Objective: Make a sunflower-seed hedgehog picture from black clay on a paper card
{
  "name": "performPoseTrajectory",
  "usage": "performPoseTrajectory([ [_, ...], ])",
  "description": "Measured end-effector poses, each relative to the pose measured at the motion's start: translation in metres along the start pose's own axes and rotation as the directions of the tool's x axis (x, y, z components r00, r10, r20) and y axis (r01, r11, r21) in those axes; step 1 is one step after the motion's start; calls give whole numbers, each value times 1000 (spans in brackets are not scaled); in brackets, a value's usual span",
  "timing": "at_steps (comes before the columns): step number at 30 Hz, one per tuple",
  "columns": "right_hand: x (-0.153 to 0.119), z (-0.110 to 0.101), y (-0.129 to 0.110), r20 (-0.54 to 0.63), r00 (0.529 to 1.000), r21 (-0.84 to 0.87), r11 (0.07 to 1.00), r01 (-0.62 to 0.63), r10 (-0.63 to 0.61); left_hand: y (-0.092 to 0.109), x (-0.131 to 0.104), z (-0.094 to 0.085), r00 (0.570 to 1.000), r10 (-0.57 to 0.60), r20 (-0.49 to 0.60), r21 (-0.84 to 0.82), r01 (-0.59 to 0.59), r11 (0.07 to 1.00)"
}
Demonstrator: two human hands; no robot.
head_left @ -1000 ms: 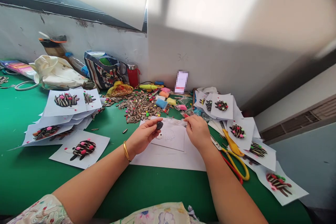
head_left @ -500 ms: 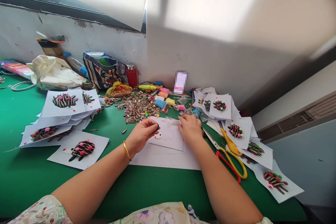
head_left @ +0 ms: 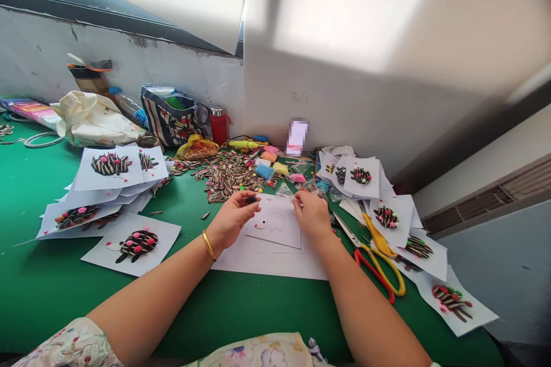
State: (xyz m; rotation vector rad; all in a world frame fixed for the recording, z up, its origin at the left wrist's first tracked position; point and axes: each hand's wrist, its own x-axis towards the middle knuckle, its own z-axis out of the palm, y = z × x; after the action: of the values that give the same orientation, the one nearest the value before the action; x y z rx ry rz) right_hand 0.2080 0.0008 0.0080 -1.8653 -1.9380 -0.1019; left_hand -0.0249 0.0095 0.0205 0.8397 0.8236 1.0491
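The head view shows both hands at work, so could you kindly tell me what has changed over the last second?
The right hand has moved left, closer to the drawing; the dark lump, still in the left hand, has shifted slightly left. Whether the right hand let anything go is unclear. The scissors and the hedgehog cards stayed put.

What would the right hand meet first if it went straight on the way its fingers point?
The right hand would probably meet the clear plastic just ahead; depth is unclear, they may already touch.
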Motion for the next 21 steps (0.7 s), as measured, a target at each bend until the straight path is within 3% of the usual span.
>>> performPoseTrajectory([
  [8,1,5,11,16,999,-51,998,-33,34,1,-3,0,993,-41,112,14,40,999],
  [13,-3,4,10,-106,994,-8,1000,-6,5,2,-4,2,994,-69,88,-12,71,997],
  [18,-15,-8,-11,-178,973,172,968,181,-150,1,-9,7,981,-128,149,-109,145,983],
  [21,-25,-15,-33,-189,951,312,904,293,-243,-2,-11,8,970,-136,203,-52,149,987],
])
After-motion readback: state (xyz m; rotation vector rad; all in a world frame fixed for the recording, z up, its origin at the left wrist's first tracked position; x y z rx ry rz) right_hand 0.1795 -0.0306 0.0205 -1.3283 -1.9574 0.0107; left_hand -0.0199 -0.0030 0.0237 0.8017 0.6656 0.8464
